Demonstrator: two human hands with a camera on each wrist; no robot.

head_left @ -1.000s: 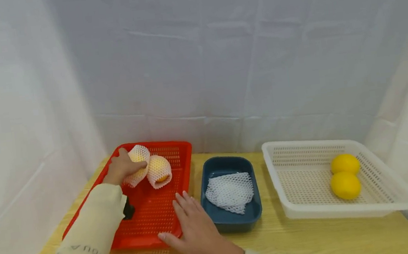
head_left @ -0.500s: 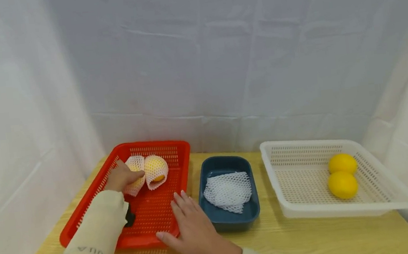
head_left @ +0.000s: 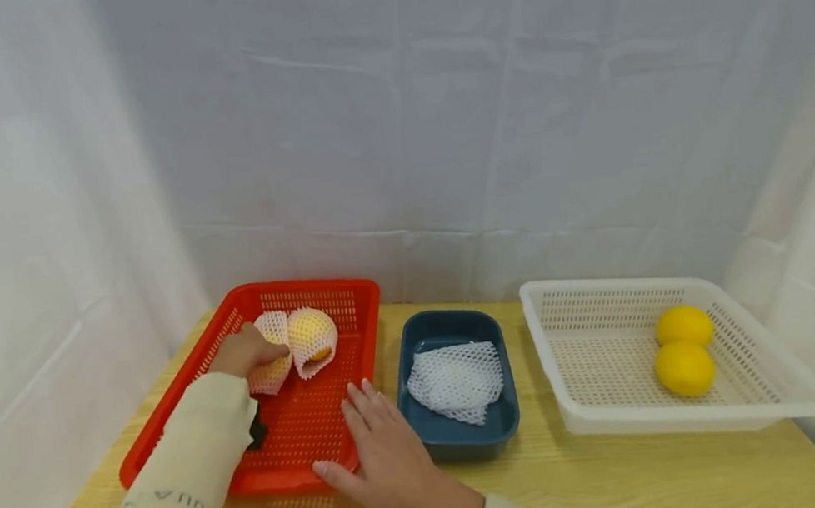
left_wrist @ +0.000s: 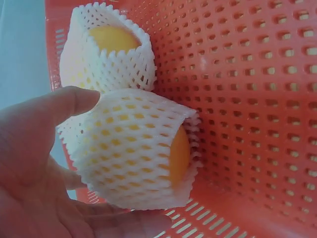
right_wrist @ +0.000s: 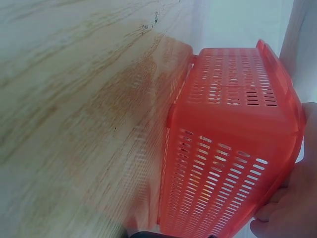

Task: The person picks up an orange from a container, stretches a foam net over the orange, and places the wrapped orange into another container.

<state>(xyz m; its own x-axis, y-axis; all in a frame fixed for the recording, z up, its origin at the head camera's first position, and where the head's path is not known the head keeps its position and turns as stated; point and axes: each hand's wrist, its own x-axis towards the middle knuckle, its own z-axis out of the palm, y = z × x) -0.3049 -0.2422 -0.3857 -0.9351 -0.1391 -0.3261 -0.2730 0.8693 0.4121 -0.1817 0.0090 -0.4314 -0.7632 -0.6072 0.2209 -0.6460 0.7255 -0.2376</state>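
Inside the red plastic basket (head_left: 306,421) lie two yellow fruits, each in a white foam net sleeve. My left hand (head_left: 240,351) holds the nearer netted fruit (left_wrist: 133,148), its thumb on top of the net and fingers underneath in the left wrist view. That sleeve gapes on one side and shows bare yellow skin. The other netted fruit (head_left: 312,336) sits right against it. With fingers straight and spread, my right hand (head_left: 395,461) rests on the basket's front right corner; the right wrist view shows it at the rim (right_wrist: 297,131).
A dark blue tub (head_left: 467,442) beside the basket contains white foam netting (head_left: 458,381). Farther right, a white slotted basket (head_left: 600,416) holds two bare yellow fruits (head_left: 685,367). The wooden tabletop (head_left: 556,497) shows in front, with white cloth (head_left: 392,121) behind and at both sides.
My left hand has brought its netted fruit lower and nearer to me in the red basket, beside the other one. The right hand has stayed at the basket's corner.
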